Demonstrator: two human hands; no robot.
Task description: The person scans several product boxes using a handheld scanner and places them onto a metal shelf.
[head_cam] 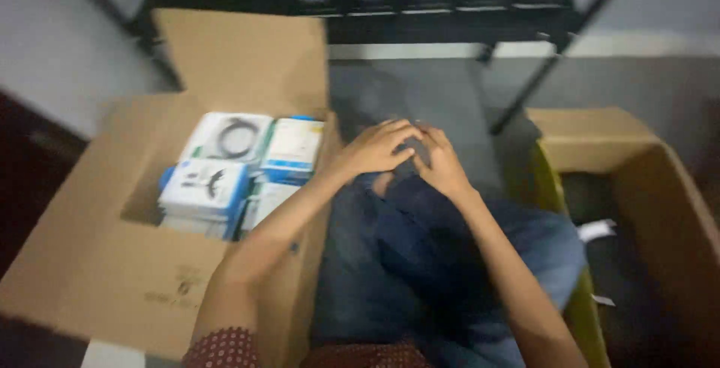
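Between two cardboard boxes, left hand (373,151) and right hand (441,162) touching, grip unclear; white packets (240,166) leftward

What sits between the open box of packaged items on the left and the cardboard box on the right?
In the head view, the person's legs in blue jeans fill that stretch, with the left hand and right hand touching above them.
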